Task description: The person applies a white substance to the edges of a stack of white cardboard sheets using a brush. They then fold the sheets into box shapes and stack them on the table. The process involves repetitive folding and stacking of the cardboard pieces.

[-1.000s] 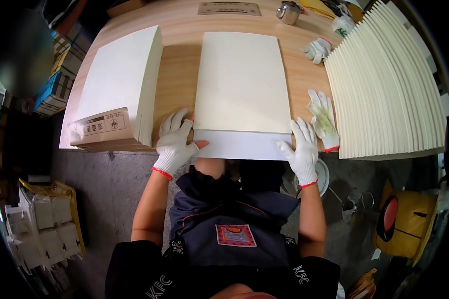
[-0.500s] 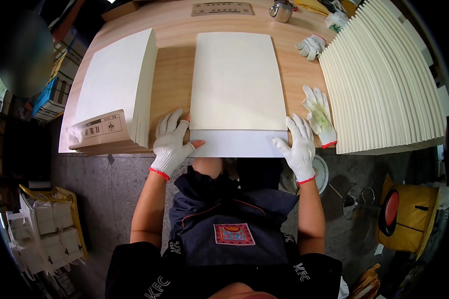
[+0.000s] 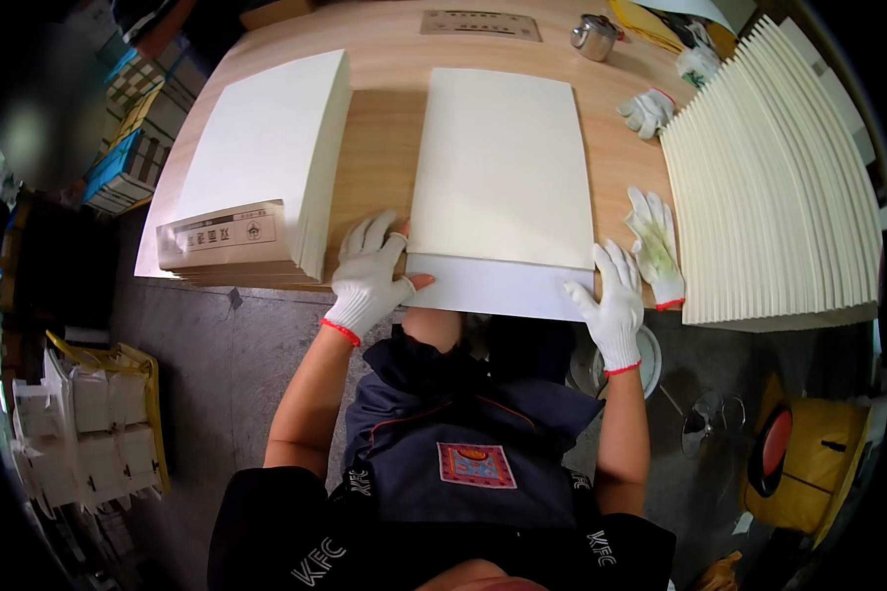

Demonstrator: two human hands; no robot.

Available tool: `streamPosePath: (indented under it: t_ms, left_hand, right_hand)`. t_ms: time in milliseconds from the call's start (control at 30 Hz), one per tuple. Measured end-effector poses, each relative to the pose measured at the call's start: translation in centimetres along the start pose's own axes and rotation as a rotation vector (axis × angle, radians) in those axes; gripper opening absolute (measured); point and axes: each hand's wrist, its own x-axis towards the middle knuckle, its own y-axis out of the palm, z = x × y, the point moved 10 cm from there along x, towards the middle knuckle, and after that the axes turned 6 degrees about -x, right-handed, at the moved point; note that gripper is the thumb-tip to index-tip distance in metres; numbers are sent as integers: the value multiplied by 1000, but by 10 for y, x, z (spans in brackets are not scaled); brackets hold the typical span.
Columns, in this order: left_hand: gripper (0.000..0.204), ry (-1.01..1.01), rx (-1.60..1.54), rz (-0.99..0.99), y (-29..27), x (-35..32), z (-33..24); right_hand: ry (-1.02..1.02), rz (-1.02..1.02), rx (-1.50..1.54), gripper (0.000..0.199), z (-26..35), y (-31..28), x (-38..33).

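Note:
A cream sheet or board (image 3: 503, 167) lies in front of me on the table, with a white strip (image 3: 498, 288) showing along its near edge. My left hand (image 3: 368, 278), in a white knit glove with bare thumb and index fingertips, rests at the left edge. Its fingers are stretched out and the thumb touches the strip. At the right edge lies my right hand (image 3: 613, 303), gloved too, its fingers extended along the side and its thumb over the strip's end. Whether more sheets lie beneath the cream one, I cannot tell.
A pile of cream sheets (image 3: 266, 138) with a brown printed wrapper (image 3: 222, 236) stands left. Right of my hands lie a stained glove (image 3: 655, 246), another glove (image 3: 648, 113) and a tall fanned stack (image 3: 769, 187). A metal cup (image 3: 594, 37) sits at the back of the table (image 3: 379, 128).
The view has turned slightly, so the table and everything on it appears farther right. Both hands keep their places at the sheet's near corners.

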Motion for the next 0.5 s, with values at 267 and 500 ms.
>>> streamPosePath:
  t_ms: [267, 500]
  left_hand:
    - [77, -19, -16, 4, 0, -1, 3]
    - [76, 162, -7, -160, -21, -3, -31]
  right_hand:
    - [-6, -4, 11, 70, -1, 3, -1]
    - [-18, -28, -2, 71, -1, -2, -2]
